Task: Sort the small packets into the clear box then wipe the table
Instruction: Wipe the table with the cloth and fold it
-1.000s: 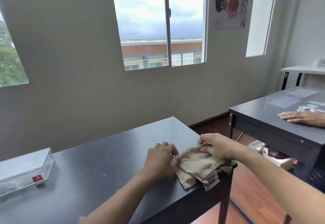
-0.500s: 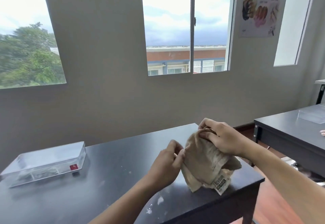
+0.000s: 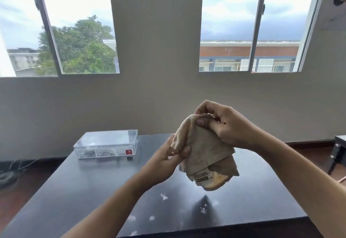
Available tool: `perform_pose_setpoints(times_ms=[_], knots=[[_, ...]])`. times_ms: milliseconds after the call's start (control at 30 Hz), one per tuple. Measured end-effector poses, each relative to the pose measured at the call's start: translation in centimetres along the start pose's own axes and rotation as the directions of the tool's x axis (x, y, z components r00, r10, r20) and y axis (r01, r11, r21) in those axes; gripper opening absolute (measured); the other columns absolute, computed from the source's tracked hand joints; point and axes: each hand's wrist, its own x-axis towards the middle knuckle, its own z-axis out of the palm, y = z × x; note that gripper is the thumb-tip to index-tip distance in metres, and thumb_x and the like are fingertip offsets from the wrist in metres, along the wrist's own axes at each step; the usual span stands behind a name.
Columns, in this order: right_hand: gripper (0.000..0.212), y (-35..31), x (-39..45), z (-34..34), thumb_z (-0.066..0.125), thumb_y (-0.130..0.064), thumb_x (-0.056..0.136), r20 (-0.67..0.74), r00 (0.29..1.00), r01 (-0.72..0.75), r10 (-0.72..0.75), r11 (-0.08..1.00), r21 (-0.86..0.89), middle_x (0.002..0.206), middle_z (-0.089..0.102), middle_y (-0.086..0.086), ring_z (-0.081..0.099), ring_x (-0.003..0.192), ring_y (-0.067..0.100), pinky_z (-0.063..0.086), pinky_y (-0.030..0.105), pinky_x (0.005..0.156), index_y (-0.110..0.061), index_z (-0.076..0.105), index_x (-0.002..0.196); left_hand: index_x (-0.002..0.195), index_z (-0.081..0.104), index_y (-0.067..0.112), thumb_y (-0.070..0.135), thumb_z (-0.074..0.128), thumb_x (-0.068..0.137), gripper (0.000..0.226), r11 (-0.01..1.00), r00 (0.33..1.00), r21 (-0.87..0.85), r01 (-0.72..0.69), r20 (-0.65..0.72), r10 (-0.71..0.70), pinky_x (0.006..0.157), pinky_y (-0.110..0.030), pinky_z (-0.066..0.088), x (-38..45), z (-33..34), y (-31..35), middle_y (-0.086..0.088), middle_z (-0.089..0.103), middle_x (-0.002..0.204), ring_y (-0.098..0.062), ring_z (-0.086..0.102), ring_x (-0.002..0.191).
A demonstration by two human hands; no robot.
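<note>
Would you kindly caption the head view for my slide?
Both hands, left hand and right hand, hold a beige cloth above the dark table.

A clear box (image 3: pixel 106 144) and white specks (image 3: pixel 164 197) lie on the black table (image 3: pixel 74 191).

One head-worn, wide-angle view looks forward and slightly down from above and behind the fingers (image 3: pixel 203 123), close enough that both forearms run out of the bottom edge. It faces a wall with two windows (image 3: pixel 249 24) beyond the fingers. The dark table (image 3: pixel 78 187) spreads below them, a clear box (image 3: pixel 106 146) to their left.
</note>
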Motion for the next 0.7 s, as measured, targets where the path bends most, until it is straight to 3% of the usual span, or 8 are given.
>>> perform_pose_setpoints(times_ms=[133, 267, 333, 400, 500, 567, 700], knots=[[0.001, -0.8, 1.8, 2.9, 0.067, -0.028, 0.097, 0.008, 1.000, -0.014, 0.014, 0.995, 0.096, 0.093, 0.072, -0.007, 0.067, 0.090, 0.013, 0.054, 0.032, 0.079, -0.028, 0.067, 0.098, 0.111, 0.070, 0.009, 0.022, 0.060, 0.102, 0.019, 0.997, 0.993, -0.020, 0.079, -0.090, -0.080, 0.085, -0.027, 0.055, -2.7, -4.2, -0.5, 0.004, 0.074, 0.097, -0.010, 0.068, 0.094], [0.005, 0.5, 2.5, 6.1, 0.073, -0.034, 0.093, 0.065, 0.985, -0.165, 0.159, 0.981, 0.105, 0.086, 0.072, -0.012, 0.067, 0.080, 0.007, 0.050, 0.025, 0.069, -0.031, 0.070, 0.096, 0.117, 0.069, 0.019, 0.023, 0.065, 0.100, 0.018, 0.988, 0.981, -0.006, 0.151, -0.124, -0.151, 0.087, -0.030, 0.057, -5.1, -7.4, -1.2, 0.001, 0.079, 0.106, -0.016, 0.073, 0.102], [0.018, 1.6, 2.2, 7.8, 0.071, -0.040, 0.092, 0.104, 0.979, -0.165, 0.176, 0.980, -0.109, 0.102, 0.068, -0.013, 0.065, 0.095, 0.009, 0.049, 0.023, 0.079, -0.034, 0.066, 0.108, 0.113, 0.066, 0.023, 0.031, 0.071, 0.096, 0.019, 0.978, 0.975, 0.075, 0.196, -0.122, -0.186, 0.085, -0.037, 0.056, -6.0, -8.8, -2.3, -0.001, 0.076, 0.101, -0.019, 0.071, 0.095], [0.040, 2.0, 1.5, 9.7, 0.066, -0.047, 0.093, 0.200, 0.974, -0.045, 0.104, 0.959, -0.281, 0.126, 0.058, -0.010, 0.055, 0.118, 0.012, 0.044, 0.027, 0.099, -0.036, 0.058, 0.130, 0.113, 0.063, 0.033, 0.041, 0.073, 0.091, 0.025, 0.942, 0.972, 0.243, 0.233, -0.093, -0.217, 0.082, -0.028, 0.053, -6.9, -10.0, -3.4, 0.011, 0.073, 0.099, -0.003, 0.066, 0.089], [0.056, 2.4, 0.1, 13.1, 0.055, -0.062, 0.094, 0.441, 0.896, 0.090, 0.052, 0.952, -0.293, 0.156, 0.038, -0.016, 0.030, 0.146, 0.008, 0.024, 0.033, 0.119, -0.046, 0.043, 0.147, 0.121, 0.061, 0.039, 0.050, 0.067, 0.092, 0.031, 0.862, 0.966, 0.437, 0.256, -0.095, -0.239, 0.090, -0.022, 0.051, -8.4, -11.7, -4.9, 0.022, 0.071, 0.112, 0.007, 0.064, 0.109], [0.056, 3.1, -1.0, 15.7, 0.042, -0.065, 0.098, 0.560, 0.827, 0.139, 0.044, 0.950, -0.280, 0.166, 0.022, -0.020, 0.010, 0.154, 0.003, 0.009, 0.038, 0.126, -0.053, 0.031, 0.152, 0.122, 0.063, 0.038, 0.053, 0.061, 0.095, 0.031, 0.799, 0.966, 0.544, 0.259, -0.144, -0.215, 0.093, -0.019, 0.048, -9.8, -13.0, -5.8, 0.023, 0.070, 0.114, 0.009, 0.062, 0.110], [0.048, 2.9, -3.3, 18.6, 0.021, -0.066, 0.102, 0.542, 0.840, 0.161, 0.025, 0.943, -0.293, 0.168, 0.011, -0.022, -0.004, 0.154, 0.000, -0.001, 0.044, 0.125, -0.065, 0.015, 0.149, 0.122, 0.064, 0.038, 0.063, 0.051, 0.095, 0.039, 0.724, 0.947, 0.612, 0.319, -0.241, -0.213, 0.097, -0.022, 0.047, -12.6, -16.7, -7.0, 0.025, 0.068, 0.116, 0.010, 0.060, 0.110]])
